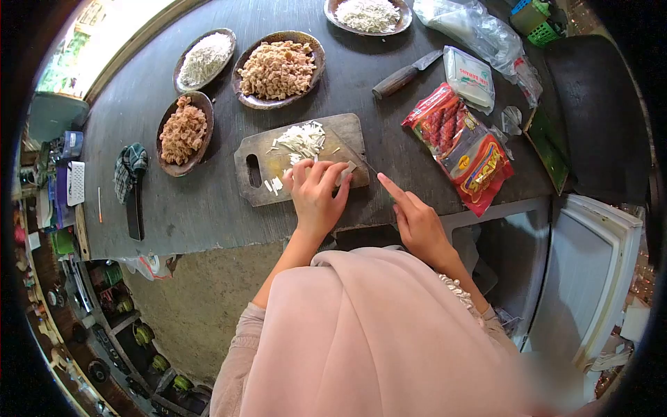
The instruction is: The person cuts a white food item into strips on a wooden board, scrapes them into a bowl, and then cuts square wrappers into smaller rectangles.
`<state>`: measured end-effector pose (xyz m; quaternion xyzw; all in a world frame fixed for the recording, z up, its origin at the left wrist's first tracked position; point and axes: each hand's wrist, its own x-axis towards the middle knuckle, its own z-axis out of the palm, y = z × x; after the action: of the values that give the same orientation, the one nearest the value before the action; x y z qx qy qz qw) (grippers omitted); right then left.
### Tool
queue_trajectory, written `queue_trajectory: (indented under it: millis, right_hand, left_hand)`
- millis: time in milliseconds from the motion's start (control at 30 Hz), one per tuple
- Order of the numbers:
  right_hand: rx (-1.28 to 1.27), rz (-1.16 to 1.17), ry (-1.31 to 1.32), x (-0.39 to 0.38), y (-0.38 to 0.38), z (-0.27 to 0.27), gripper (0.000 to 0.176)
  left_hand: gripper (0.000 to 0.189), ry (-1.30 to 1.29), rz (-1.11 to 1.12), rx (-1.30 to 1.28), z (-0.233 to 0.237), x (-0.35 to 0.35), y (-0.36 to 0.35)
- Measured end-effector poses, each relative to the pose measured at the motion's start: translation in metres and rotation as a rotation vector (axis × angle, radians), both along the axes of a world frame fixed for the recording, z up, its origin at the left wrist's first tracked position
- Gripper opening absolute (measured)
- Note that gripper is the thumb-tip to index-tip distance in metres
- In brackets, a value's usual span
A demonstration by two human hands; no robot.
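Note:
A wooden cutting board [267, 149] lies on the dark table, with a pile of thin white strips [303, 141] on it. My left hand [319, 191] rests at the board's front edge, its fingers curled on a white piece [345, 172]. To its right, my right hand [417, 226] holds a knife [353, 147], the index finger stretched along it; the handle is hidden in the palm. The thin blade points up and left across the board, beside the white piece.
Bowls of brown pieces [279, 71] and of white strips [206, 60] stand behind the board. A second knife [406, 73], a red packet [462, 149] and a white packet [469, 78] lie to the right. A dark cloth [130, 170] is at left.

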<state>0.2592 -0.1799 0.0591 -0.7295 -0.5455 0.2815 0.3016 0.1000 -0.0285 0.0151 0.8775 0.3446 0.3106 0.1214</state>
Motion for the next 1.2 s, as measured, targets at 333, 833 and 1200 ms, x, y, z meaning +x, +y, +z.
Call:
queue_trajectory:
  millis: [333, 833, 1200]
  right_hand:
    - [-0.020, 0.003, -0.288, -0.007, 0.002, -0.011, 0.070]
    - [0.034, -0.037, -0.115, 0.003, 0.006, 0.001, 0.065]
    - [0.037, -0.021, -0.221, 0.005, 0.025, 0.000, 0.065]
  left_hand:
    - [0.022, -0.024, 0.000, 0.009, 0.002, -0.004, -0.001]
    - [0.023, -0.011, -0.011, -0.001, -0.006, -0.007, -0.001]
    - [0.028, -0.004, -0.024, 0.003, -0.011, -0.009, -0.001]
